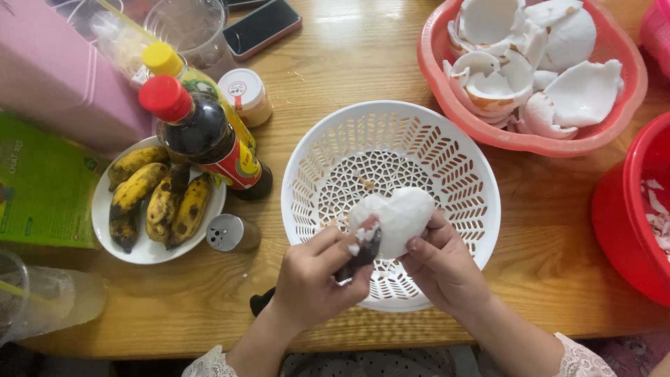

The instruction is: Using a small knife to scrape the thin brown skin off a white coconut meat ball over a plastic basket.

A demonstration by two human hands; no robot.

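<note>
My right hand [443,269] holds a white piece of coconut flesh [398,215] over a white plastic colander [460,174]. My left hand [317,276] grips a dark-handled knife or peeler [359,257] whose tip rests against the coconut piece; the handle end pokes out below the wrist. A few small shavings lie in the colander's bottom.
A pink basket of coconut pieces [607,129] sits at the back right, a red basin [621,223] at the right edge. On the left are a plate of spotted bananas [150,251], a dark sauce bottle [202,136], a yellow-capped bottle [167,63], small jars, a phone [262,26] and a glass.
</note>
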